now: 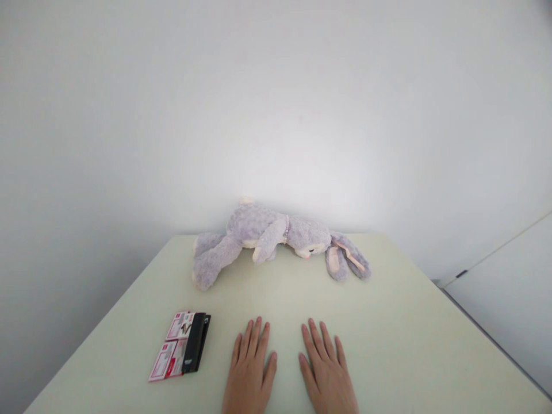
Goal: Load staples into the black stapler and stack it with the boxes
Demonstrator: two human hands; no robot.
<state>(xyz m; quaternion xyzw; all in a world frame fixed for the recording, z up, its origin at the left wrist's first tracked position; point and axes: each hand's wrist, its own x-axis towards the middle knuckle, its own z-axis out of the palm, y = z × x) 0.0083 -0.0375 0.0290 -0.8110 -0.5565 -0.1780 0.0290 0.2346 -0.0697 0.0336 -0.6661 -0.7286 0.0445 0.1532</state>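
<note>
My left hand (250, 368) lies flat, palm down, on the pale green table (409, 322), fingers stretched forward. Beside it, palm down too, rests my right hand (325, 368), its thumb turned toward the left one. Neither holds anything. To the left of my left hand are a black stapler (196, 343) and small white, pink and red boxes (172, 352), which lie against each other. Beyond both hands a grey-purple plush rabbit (259, 227) is lying on its side, legs to the left and long ears to the right.
A plain pale wall (276, 115) rises right behind the table's far edge. On the right, past the table's side edge, stands a white panel (513, 299) with a small dark fitting (462, 273) on its top edge.
</note>
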